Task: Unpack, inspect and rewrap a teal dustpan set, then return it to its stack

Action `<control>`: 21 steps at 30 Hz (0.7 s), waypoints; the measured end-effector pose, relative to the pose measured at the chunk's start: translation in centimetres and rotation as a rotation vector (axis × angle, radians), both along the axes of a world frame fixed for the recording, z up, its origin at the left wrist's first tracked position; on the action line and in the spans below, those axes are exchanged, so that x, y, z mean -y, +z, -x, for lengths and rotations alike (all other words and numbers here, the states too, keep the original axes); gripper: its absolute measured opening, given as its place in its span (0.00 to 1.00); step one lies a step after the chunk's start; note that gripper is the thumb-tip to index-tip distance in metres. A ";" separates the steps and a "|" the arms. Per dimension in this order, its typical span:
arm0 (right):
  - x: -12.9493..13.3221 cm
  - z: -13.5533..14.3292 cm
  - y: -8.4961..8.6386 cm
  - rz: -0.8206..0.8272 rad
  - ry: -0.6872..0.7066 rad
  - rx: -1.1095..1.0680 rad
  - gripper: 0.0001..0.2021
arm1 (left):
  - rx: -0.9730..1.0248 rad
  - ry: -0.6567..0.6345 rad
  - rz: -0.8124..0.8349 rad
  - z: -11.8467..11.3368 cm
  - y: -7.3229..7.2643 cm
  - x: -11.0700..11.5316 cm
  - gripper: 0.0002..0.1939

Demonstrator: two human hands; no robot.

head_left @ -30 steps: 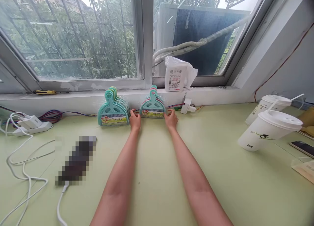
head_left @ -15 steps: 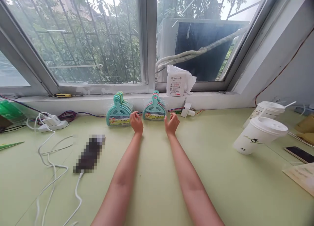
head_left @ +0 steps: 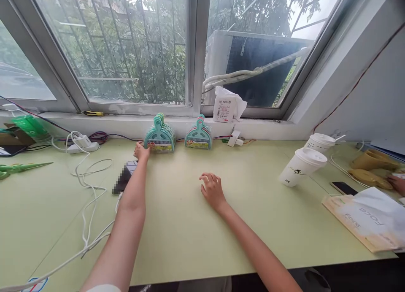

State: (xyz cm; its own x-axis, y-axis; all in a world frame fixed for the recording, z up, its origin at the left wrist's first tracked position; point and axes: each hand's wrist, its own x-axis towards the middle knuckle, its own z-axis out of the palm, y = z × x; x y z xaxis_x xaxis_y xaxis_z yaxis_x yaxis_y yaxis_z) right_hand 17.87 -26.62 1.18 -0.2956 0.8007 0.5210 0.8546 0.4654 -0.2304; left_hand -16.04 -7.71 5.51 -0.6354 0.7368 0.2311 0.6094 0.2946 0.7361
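Two stacks of small teal dustpan-and-brush sets stand upright at the back of the table. My left hand (head_left: 141,151) is at the lower left side of the left stack (head_left: 160,134), fingers apart, thumb by its edge; whether it touches cannot be made out. The right stack (head_left: 198,133) stands a short way beside it, with no hand on it. Over the middle of the table, my right hand (head_left: 212,190) is open and loosely curled, holding nothing, nearer to me than the right stack.
On the left are green scissors (head_left: 27,167), white cables, a power strip (head_left: 83,146) and a partly blurred dark object (head_left: 122,180). White cups (head_left: 302,167), a phone (head_left: 344,188) and a paper bag (head_left: 363,220) lie right. Another person's hand (head_left: 398,184) shows at the right edge.
My left hand has moved from the right side of the left stack to its left side. My right hand has left the right stack and drawn back toward me. The view has shifted.
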 end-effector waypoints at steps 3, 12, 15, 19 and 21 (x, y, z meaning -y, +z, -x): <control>0.2 -0.2 -0.1 0.024 -0.027 0.007 0.14 | 0.004 -0.077 0.011 0.1 0.8 1.2 0.25; -1.2 -0.9 -0.8 0.049 -0.074 -0.093 0.13 | 0.599 -0.564 -0.021 -4.6 0.5 5.4 0.26; -0.3 -0.8 -0.2 -0.035 -0.048 -0.113 0.16 | 0.790 -0.578 -0.053 -8.7 -0.8 8.0 0.30; 1.0 -0.6 0.9 -0.093 -0.014 -0.081 0.18 | 1.026 -0.646 -0.093 -14.8 -2.7 11.9 0.32; 1.2 -0.3 1.3 -0.083 -0.015 -0.076 0.19 | 1.052 -0.674 -0.076 -16.8 -3.3 13.5 0.32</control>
State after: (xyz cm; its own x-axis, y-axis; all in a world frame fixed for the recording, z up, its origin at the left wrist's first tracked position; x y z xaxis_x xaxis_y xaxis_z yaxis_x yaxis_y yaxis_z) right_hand 18.18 -27.78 2.49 -0.2406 0.7578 0.6065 0.8433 0.4726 -0.2559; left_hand 0.74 -21.18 2.17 -0.0392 0.9939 -0.1030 -0.2706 0.0887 0.9586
